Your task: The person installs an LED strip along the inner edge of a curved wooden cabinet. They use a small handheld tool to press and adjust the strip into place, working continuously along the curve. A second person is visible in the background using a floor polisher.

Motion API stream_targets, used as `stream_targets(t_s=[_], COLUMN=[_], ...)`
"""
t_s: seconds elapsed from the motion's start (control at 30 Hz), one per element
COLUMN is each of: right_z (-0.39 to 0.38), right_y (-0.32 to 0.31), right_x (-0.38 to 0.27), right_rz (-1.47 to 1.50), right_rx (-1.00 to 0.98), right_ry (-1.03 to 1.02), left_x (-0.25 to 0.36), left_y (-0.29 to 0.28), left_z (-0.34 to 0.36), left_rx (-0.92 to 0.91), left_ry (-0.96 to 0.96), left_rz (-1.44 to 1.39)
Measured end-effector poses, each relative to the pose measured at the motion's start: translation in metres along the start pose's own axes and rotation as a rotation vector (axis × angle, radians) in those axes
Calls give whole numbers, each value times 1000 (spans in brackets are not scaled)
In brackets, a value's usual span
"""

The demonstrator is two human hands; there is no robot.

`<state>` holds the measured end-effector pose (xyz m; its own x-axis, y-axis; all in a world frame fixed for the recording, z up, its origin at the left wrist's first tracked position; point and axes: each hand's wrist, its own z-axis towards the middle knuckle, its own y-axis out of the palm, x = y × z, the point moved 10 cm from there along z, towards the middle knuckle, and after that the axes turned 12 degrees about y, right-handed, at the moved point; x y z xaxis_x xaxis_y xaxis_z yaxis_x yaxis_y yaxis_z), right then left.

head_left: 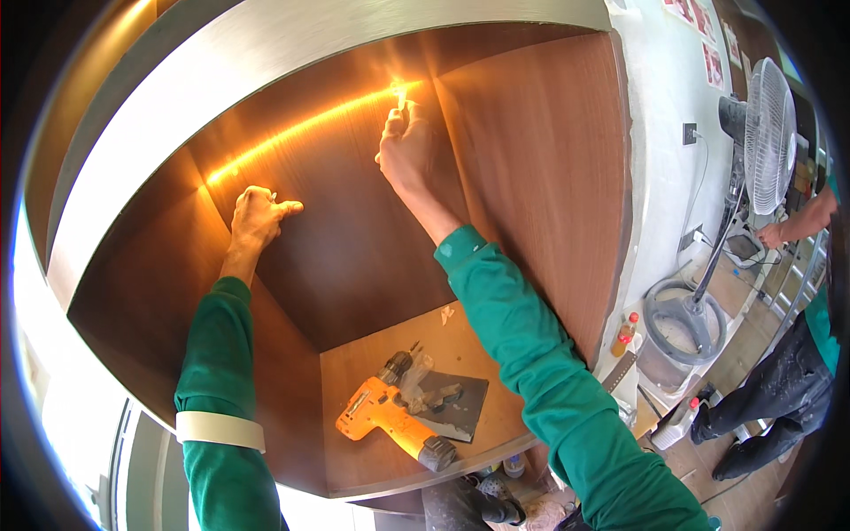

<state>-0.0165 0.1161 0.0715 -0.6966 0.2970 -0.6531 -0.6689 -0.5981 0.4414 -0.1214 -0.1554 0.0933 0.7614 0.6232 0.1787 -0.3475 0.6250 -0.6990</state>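
A glowing yellow LED light strip runs along the top of the back panel inside a brown wood-grain cabinet. At its right end my right hand is raised, thumb and fingers pinched on the bright tip of the strip; glare blurs the exact contact. Below the strip's left end is my left hand, closed, with the index finger and thumb toward the right. A tiny pale bit shows at its fingers, too small to name. A cream ring-shaped band sits around my left sleeve.
An orange cordless drill lies on the cabinet's bottom board beside a dark flat sheet and crumpled clear plastic. To the right stand a pedestal fan, a red-capped bottle and another person with one hand near the fan.
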Motion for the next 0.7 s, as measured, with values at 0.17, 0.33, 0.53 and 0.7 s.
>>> stream_targets(t_s=[0.17,0.33,0.53,0.7], right_z=[-11,-10,-11,-14], right_y=[7,9,14,16], right_x=[0,3,2,0], right_rz=[378,433,436,428], right_rx=[-205,-241,-273,-109], right_ry=[338,464,480,514], left_x=[-6,-8,-4,-13], left_y=[2,2,2,2], left_z=[-2,0,-3,0], left_rx=[8,11,2,21], left_ry=[-24,-21,-14,1], left_rz=[-6,16,-20,19])
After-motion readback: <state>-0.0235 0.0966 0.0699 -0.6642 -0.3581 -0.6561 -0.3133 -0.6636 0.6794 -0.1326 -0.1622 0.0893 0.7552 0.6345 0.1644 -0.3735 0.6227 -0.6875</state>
